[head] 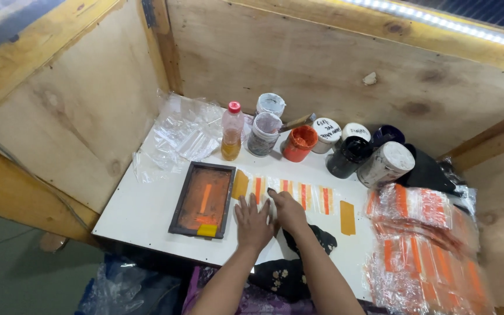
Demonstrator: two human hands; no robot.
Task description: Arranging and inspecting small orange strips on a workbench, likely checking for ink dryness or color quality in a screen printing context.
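1 screen frame (200, 200), 1 bottle (231, 132), approx 8 paint jars (299, 143), 2 hands (253, 221).

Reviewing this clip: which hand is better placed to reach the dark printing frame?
Probably the left hand. It lies flat on the white table right beside the dark printing frame, while the right hand rests farther off, on the row of clear orange-striped bags.

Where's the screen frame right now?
Head view: the screen frame lies flat on the white table, just left of the left hand, below the red-capped bottle.
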